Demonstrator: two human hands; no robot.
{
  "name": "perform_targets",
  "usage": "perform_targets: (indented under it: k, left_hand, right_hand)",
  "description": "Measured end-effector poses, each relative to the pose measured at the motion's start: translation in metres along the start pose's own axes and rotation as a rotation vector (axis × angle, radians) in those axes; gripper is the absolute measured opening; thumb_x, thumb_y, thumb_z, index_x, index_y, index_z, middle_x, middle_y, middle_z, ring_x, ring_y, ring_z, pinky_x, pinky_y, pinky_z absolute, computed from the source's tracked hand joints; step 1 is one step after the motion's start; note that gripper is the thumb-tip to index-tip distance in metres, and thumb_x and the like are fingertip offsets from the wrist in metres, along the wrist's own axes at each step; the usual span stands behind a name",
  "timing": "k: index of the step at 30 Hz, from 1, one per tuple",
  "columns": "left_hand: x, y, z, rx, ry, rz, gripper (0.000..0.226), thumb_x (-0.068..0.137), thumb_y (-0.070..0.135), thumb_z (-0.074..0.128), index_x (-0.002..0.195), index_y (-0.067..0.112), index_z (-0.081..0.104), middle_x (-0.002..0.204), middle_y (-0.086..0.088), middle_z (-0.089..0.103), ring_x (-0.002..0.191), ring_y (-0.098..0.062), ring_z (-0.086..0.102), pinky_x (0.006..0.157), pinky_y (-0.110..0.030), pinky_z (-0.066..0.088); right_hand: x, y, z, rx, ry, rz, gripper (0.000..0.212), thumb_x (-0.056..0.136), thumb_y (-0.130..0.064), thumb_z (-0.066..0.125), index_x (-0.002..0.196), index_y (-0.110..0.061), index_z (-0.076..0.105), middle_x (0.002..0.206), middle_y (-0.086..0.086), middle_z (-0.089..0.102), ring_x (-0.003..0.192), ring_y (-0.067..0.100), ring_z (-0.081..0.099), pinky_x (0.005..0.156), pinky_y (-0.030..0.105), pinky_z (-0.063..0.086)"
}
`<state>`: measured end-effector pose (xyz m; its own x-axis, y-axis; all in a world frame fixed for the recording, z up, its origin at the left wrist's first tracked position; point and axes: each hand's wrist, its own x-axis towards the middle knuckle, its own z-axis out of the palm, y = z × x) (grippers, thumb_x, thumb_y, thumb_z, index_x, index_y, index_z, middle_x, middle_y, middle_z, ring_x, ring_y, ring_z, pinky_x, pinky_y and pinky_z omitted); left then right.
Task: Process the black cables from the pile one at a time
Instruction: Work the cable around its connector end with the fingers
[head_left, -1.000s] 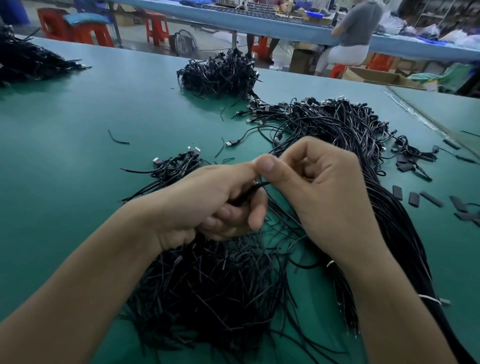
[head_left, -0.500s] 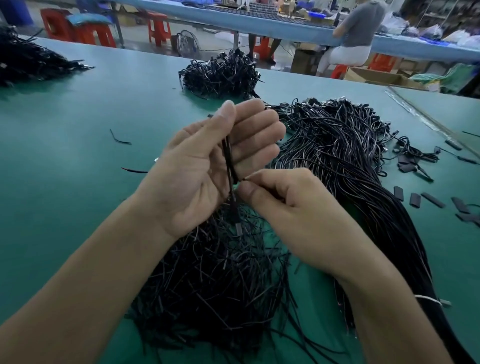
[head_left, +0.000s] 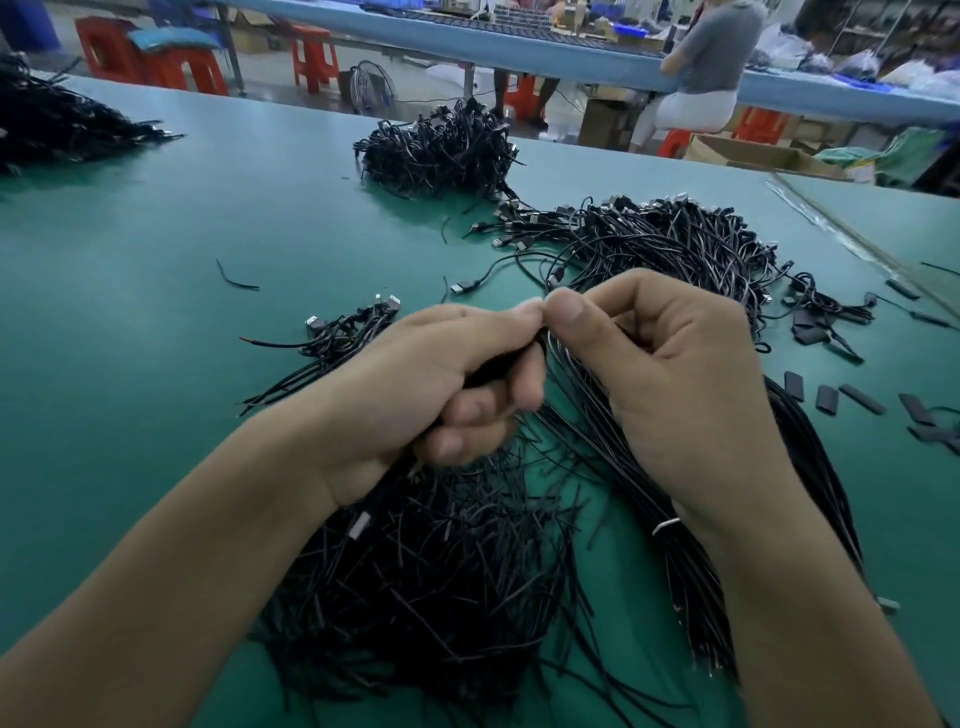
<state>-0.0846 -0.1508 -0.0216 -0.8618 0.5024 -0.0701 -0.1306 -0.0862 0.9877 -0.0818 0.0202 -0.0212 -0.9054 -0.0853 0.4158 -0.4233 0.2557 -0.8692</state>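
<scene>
Fingers (head_left: 483, 410) of my left hand (head_left: 426, 374) curl round one black cable (head_left: 485, 370). My right hand (head_left: 670, 384) pinches at its hidden end, thumb tips touching, I judge to steady it. I keep the pile (head_left: 675, 249) at one o'clock on the bench (head_left: 130, 322), within reach.

Over the green bench (head_left: 130, 322), the left hand (head_left: 431, 374) grips a black cable (head_left: 485, 370). The right hand (head_left: 675, 384) pinches it, thumb tips touching, above the near cable pile (head_left: 441, 582).
</scene>
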Motion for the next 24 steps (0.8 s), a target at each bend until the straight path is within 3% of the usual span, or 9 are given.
perform_targets:
  k: [4, 7, 10, 13, 15, 17, 19, 21, 24]
  left_hand:
    - [-0.001, 0.010, -0.009, -0.517, -0.221, 0.049, 0.041, 0.099, 0.034, 0.041, 0.064, 0.017, 0.053, 0.038, 0.011, 0.034, 0.031, 0.002, 0.033, 0.031, -0.013, 0.025]
    - [0.003, 0.012, -0.010, -0.743, -0.134, 0.183, 0.043, 0.101, 0.034, 0.040, 0.078, 0.011, 0.067, 0.046, 0.008, 0.050, 0.040, -0.001, 0.051, 0.038, -0.010, 0.039]
    - [0.010, 0.004, -0.008, -0.561, 0.241, 0.387, 0.042, 0.105, 0.030, 0.040, 0.097, 0.004, 0.072, 0.071, 0.002, 0.073, 0.069, -0.009, 0.073, 0.057, -0.013, 0.054]
    - [0.017, -0.010, -0.008, -0.236, 0.434, 0.520, 0.032, 0.105, 0.025, 0.041, 0.111, 0.005, 0.065, 0.095, -0.007, 0.078, 0.096, -0.022, 0.074, 0.079, -0.025, 0.058]
    - [0.019, -0.016, -0.010, 0.059, 0.551, 0.567, 0.025, 0.105, 0.024, 0.045, 0.114, 0.013, 0.065, 0.100, -0.003, 0.077, 0.101, -0.017, 0.073, 0.086, -0.027, 0.058]
    - [0.017, -0.017, -0.008, 0.349, 0.541, 0.492, 0.022, 0.104, 0.025, 0.047, 0.105, 0.022, 0.069, 0.093, 0.005, 0.077, 0.094, -0.007, 0.073, 0.082, -0.021, 0.057]
    - [0.014, -0.015, -0.004, 0.474, 0.427, 0.337, 0.034, 0.104, 0.027, 0.047, 0.080, 0.022, 0.070, 0.069, 0.011, 0.073, 0.066, 0.001, 0.068, 0.062, -0.011, 0.052]
    - [0.011, -0.011, 0.000, 0.386, 0.315, 0.218, 0.048, 0.105, 0.027, 0.044, 0.062, 0.016, 0.061, 0.051, 0.005, 0.063, 0.046, -0.003, 0.059, 0.048, -0.012, 0.045]
    - [0.008, -0.010, 0.001, 0.315, 0.196, 0.122, 0.059, 0.106, 0.036, 0.038, 0.059, 0.019, 0.068, 0.044, 0.000, 0.054, 0.039, -0.014, 0.054, 0.042, -0.019, 0.042]
  right_hand:
    - [-0.002, 0.003, 0.005, -0.008, -0.081, 0.113, 0.035, 0.089, -0.051, 0.056, 0.076, -0.022, 0.071, 0.052, 0.002, 0.039, 0.046, 0.016, 0.029, 0.040, 0.030, 0.022]
    - [-0.004, 0.003, 0.012, -0.136, -0.231, 0.161, 0.025, 0.096, -0.041, 0.056, 0.085, -0.028, 0.075, 0.052, -0.005, 0.047, 0.045, 0.011, 0.032, 0.039, 0.025, 0.025]
    - [-0.007, -0.001, 0.022, -0.226, -0.386, 0.112, 0.027, 0.100, -0.034, 0.056, 0.080, -0.024, 0.070, 0.048, -0.008, 0.044, 0.043, 0.007, 0.032, 0.041, 0.025, 0.029]
    - [-0.009, -0.003, 0.023, -0.310, -0.462, 0.091, 0.031, 0.100, -0.034, 0.054, 0.075, -0.019, 0.061, 0.047, -0.009, 0.041, 0.042, 0.008, 0.033, 0.042, 0.028, 0.031]
    - [-0.009, -0.005, 0.020, -0.326, -0.504, 0.093, 0.029, 0.100, -0.034, 0.053, 0.080, -0.016, 0.064, 0.047, -0.008, 0.043, 0.041, 0.008, 0.032, 0.041, 0.025, 0.030]
    - [-0.009, -0.008, 0.017, -0.294, -0.499, 0.055, 0.030, 0.100, -0.028, 0.055, 0.073, -0.016, 0.062, 0.048, -0.008, 0.044, 0.041, 0.006, 0.034, 0.041, 0.021, 0.029]
    - [-0.007, -0.009, 0.012, -0.264, -0.421, -0.001, 0.031, 0.098, -0.025, 0.058, 0.068, -0.020, 0.062, 0.051, -0.008, 0.051, 0.044, 0.004, 0.042, 0.044, 0.021, 0.035]
    - [-0.004, -0.007, 0.006, -0.239, -0.298, -0.044, 0.023, 0.095, -0.023, 0.065, 0.073, -0.020, 0.069, 0.058, -0.009, 0.063, 0.050, 0.001, 0.054, 0.050, 0.019, 0.042]
    - [0.000, -0.003, 0.000, -0.135, -0.152, -0.059, 0.015, 0.085, -0.019, 0.078, 0.074, -0.020, 0.067, 0.062, -0.009, 0.068, 0.056, 0.001, 0.059, 0.056, 0.018, 0.046]
